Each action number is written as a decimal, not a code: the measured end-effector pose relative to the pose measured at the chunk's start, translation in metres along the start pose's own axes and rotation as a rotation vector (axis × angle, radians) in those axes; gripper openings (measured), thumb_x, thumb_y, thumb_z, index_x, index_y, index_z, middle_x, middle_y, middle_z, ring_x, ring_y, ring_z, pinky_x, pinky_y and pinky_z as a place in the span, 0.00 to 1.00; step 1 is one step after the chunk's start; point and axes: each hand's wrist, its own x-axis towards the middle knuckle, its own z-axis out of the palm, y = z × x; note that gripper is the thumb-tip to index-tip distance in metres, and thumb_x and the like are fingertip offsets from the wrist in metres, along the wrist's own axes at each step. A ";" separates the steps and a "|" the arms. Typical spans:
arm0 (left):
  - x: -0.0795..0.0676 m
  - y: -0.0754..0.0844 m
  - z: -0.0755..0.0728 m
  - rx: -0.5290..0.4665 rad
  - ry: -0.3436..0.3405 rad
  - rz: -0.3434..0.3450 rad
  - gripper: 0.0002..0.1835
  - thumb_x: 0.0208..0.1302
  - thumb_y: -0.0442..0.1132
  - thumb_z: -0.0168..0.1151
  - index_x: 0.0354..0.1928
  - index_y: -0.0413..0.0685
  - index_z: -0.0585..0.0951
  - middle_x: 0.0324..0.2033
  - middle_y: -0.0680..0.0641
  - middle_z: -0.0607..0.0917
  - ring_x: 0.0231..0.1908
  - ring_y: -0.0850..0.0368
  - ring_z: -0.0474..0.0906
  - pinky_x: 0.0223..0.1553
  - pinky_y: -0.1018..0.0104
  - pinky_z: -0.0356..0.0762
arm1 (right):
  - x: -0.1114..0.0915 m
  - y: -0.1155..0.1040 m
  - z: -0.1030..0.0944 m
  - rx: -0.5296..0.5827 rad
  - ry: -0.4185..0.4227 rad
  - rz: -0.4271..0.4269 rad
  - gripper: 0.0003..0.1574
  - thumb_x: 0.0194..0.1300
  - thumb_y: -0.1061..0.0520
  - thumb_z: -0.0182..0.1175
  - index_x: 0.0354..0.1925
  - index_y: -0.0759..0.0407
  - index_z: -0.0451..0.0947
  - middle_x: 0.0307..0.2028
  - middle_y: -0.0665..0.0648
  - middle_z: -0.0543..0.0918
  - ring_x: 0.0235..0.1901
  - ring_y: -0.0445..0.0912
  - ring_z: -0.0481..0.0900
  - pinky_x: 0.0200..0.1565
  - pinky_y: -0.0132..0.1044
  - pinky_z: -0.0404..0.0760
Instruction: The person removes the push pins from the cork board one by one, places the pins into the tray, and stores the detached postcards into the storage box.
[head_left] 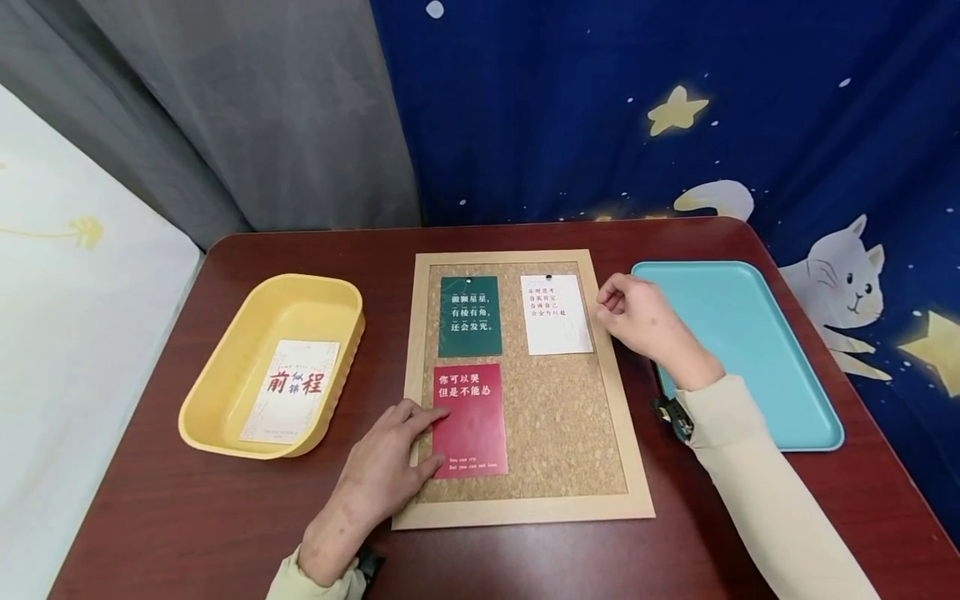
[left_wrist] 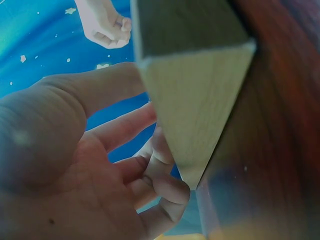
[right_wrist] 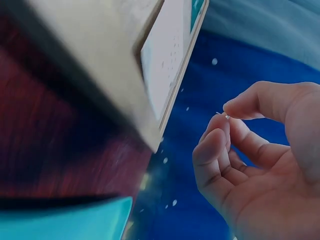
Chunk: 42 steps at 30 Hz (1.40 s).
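A cork board (head_left: 562,417) in a pale wood frame lies on the table, with a green card (head_left: 470,333) and a white card (head_left: 557,325) at its upper part, each with a small pin head at its top edge. Below the green card lies a red card (head_left: 471,425). My left hand (head_left: 386,462) reaches over the frame's left side, index finger and thumb extended onto the red card's left edge. Beside the frame's upper right, my right hand (head_left: 637,312) pinches a tiny pin (right_wrist: 227,116) between thumb and fingertips, its thin tip poking out.
To the left stands a yellow basket (head_left: 217,379) holding a white card (head_left: 292,400) with red and blue characters. A turquoise tray (head_left: 757,350) sits on the right, partly under the right forearm. Grey and blue curtains (head_left: 525,125) hang behind the dark red table (head_left: 525,567).
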 end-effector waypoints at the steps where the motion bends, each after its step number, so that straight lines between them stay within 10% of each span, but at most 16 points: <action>1: 0.000 0.000 0.000 0.001 0.002 0.001 0.32 0.48 0.50 0.79 0.59 0.62 0.81 0.41 0.57 0.78 0.42 0.62 0.71 0.38 0.66 0.76 | -0.001 0.003 -0.001 -0.004 -0.003 0.011 0.05 0.65 0.61 0.59 0.39 0.62 0.76 0.35 0.61 0.81 0.35 0.51 0.78 0.39 0.41 0.76; 42: 0.001 0.000 0.000 -0.013 0.016 0.012 0.32 0.49 0.48 0.78 0.59 0.62 0.81 0.41 0.57 0.79 0.43 0.62 0.72 0.41 0.65 0.78 | -0.023 0.072 -0.019 -0.204 -0.104 0.181 0.10 0.67 0.58 0.58 0.44 0.62 0.78 0.39 0.64 0.82 0.36 0.54 0.77 0.39 0.47 0.75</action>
